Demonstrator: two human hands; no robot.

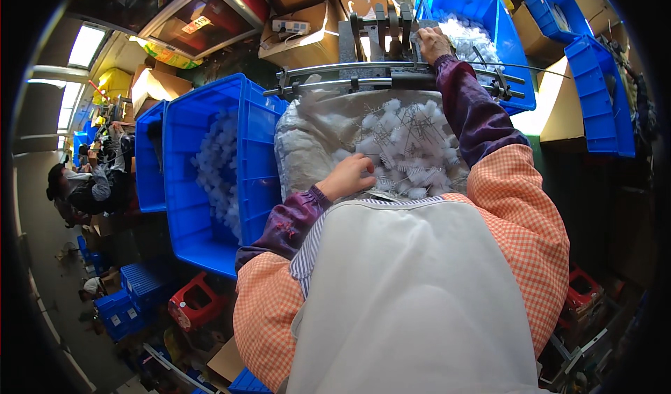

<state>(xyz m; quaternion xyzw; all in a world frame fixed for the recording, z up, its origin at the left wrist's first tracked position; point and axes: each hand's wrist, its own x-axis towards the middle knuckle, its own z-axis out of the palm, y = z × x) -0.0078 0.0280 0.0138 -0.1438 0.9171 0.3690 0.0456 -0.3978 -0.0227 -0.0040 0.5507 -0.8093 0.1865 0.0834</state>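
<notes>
Currently working with bare hands well apart, one low and one high. Holding the left hand (347, 176) at the lower left edge of a heap of white plastic pieces (412, 142), with fingers bent and pointing right, toward the heap. Cannot tell whether anything is pinched between those fingertips. Resting the right hand (433, 43) at the right side of a dark metal fixture (381, 27), beyond the heap and apart from it, with fingers curled; cannot tell what, if anything, is gripped there.

As for the heap, placed just right of the left hand and nearer the body than the right hand, to the left of the right forearm. Strewn with thin metal pins (419, 123) and spread on a pale cloth (305, 135). Bordered on the far side by metal rods (321, 69).

Flanked on the left by a deep blue bin (262, 163), with more white pieces inside. Matched at upper right, just beyond the right hand, by another blue bin (514, 45), also loaded with white pieces. Wearing purple sleeves (468, 104) and a pale apron (412, 275). Sharing the room, at far left, with another person (98, 191).
</notes>
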